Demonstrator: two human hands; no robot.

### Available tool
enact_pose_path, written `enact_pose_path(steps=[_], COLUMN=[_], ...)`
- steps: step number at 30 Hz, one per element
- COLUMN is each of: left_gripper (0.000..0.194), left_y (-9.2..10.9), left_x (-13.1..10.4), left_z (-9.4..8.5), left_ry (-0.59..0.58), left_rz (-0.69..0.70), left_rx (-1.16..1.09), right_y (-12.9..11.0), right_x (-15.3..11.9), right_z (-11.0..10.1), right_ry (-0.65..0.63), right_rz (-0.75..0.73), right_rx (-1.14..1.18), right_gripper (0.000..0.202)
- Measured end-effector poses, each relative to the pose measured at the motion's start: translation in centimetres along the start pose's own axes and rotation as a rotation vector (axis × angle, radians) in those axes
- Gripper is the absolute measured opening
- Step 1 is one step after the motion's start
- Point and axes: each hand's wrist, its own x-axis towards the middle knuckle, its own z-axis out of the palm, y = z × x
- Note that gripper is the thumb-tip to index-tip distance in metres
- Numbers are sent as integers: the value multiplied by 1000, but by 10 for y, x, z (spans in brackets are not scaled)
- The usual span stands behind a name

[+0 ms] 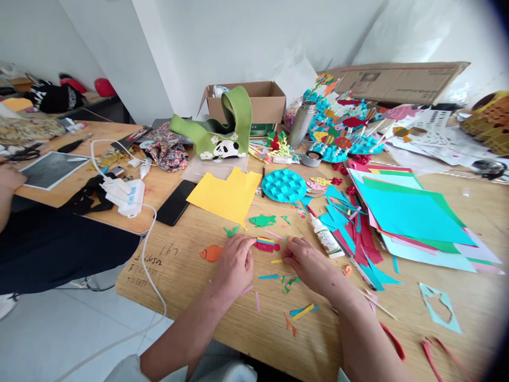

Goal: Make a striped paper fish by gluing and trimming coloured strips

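A crimson paper fish [267,246] with blue and yellow strips across its back lies on the wooden table. My left hand [237,262] is closed, its index fingertip holding the fish's left end. To the right of the fish, my right hand [304,260] has its fingertips pinched together; whatever is between them is too small to make out. A yellow strip [277,261] lies beside those fingertips. An orange paper fish [210,253] sits left of my left hand, and a green paper fish [262,220] lies beyond the crimson one.
A white glue bottle [326,237] lies right of my right hand, by coloured scraps and stacked paper [413,207]. Yellow paper [225,193] and a phone [176,202] are at left. Red-handled scissors [392,342] lie near the front. Another person's hand [10,178] rests at far left.
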Motion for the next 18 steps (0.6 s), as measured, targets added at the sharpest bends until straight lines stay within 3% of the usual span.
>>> enact_pose_path(steps=[18], left_gripper=[34], left_y=[2], left_x=[0], left_z=[-1], left_ry=[10], left_rz=[7], left_rx=[8], right_y=[-2], right_x=[-6], right_z=[-2], right_ry=[-30], right_rz=[-41], right_rx=[-44], right_gripper=[15])
